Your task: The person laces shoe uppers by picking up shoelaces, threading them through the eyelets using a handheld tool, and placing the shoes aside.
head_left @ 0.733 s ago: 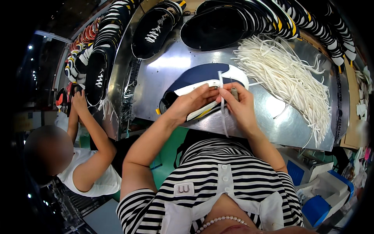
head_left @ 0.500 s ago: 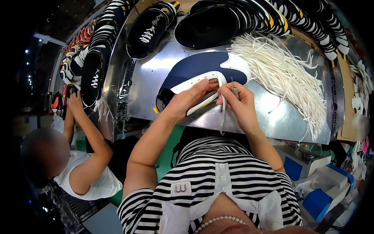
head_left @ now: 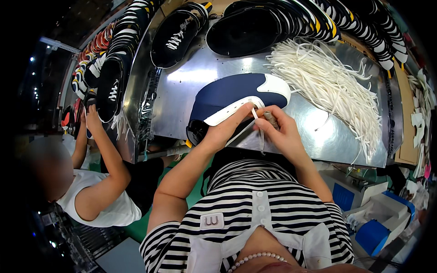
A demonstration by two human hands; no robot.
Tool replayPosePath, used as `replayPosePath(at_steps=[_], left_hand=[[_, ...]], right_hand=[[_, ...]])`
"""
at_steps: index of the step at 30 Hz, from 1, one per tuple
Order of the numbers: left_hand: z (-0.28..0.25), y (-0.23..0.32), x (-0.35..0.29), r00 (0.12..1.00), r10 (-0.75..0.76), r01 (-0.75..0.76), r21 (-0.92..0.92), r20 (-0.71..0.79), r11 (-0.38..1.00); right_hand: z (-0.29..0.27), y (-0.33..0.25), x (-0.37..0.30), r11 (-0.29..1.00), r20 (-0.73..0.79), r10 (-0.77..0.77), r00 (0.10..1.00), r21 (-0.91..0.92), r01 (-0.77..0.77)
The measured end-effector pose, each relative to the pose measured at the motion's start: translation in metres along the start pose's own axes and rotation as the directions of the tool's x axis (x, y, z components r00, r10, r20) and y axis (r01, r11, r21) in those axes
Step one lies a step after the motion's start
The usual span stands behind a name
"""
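A navy and white shoe upper (head_left: 227, 91) lies on its side at the metal table's near edge. My left hand (head_left: 230, 127) grips it by the white eyelet strip, thumb on top, the other fingers mostly hidden inside the opening. Close beside the eyelets, my right hand (head_left: 280, 129) is closed, thumb and fingertips pinching a white shoelace (head_left: 256, 119) near the front end of the strip. Across the right fingers sits a small tool with a short greyish-tan handle (head_left: 270, 119); its tip is hidden. Part of the lace hangs down over the table edge.
A heap of loose white laces (head_left: 327, 95) covers the metal table's (head_left: 177, 109) right side. Stacked shoe uppers (head_left: 246, 32) line the back, with one laced upper (head_left: 175, 41) at back left. A co-worker (head_left: 98, 195) handles a shoe part at the left.
The shoe upper and both my hands have shifted slightly toward me, and the upper has tipped. The tool's thin metal shaft, visible earlier, is now hidden. The co-worker's hands have moved a little.
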State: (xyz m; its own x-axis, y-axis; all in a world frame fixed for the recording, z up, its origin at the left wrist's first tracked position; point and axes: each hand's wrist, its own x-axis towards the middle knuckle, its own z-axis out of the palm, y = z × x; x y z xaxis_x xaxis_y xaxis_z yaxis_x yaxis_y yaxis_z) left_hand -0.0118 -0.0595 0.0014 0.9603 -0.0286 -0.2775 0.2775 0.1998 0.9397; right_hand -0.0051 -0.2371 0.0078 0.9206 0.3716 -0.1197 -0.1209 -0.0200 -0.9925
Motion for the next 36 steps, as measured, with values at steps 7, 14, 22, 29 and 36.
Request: replayPosePath(at_steps=[7,14,22,29,36], left_hand=[[0.001,-0.007,0.002,0.994,0.109,-0.109,0.018,0.018,0.994],[-0.001,0.0,0.011,1.0,0.002,-0.003,0.026,0.021,1.0],[-0.014,-0.025,-0.009,0.986,0.156,-0.136,0.28,-0.053,0.95],[0.013,-0.046,-0.006,0.916,0.399,-0.337,0.474,-0.033,0.813],[-0.02,-0.025,0.011,0.996,0.084,-0.09,0.268,0.033,0.959]], right_hand=[[-0.005,0.003,-0.001,0.986,-0.07,-0.159,0.985,-0.061,0.154],[-0.012,-0.001,0.014,0.983,-0.039,-0.091,0.995,-0.161,0.083],[0.013,0.0,0.031,0.714,0.008,-0.257,0.966,-0.672,0.196],[-0.031,0.011,0.016,0.614,0.102,-0.23,0.968,-0.756,0.226],[-0.07,0.04,0.048,0.987,-0.078,-0.083,0.994,-0.146,0.071]])
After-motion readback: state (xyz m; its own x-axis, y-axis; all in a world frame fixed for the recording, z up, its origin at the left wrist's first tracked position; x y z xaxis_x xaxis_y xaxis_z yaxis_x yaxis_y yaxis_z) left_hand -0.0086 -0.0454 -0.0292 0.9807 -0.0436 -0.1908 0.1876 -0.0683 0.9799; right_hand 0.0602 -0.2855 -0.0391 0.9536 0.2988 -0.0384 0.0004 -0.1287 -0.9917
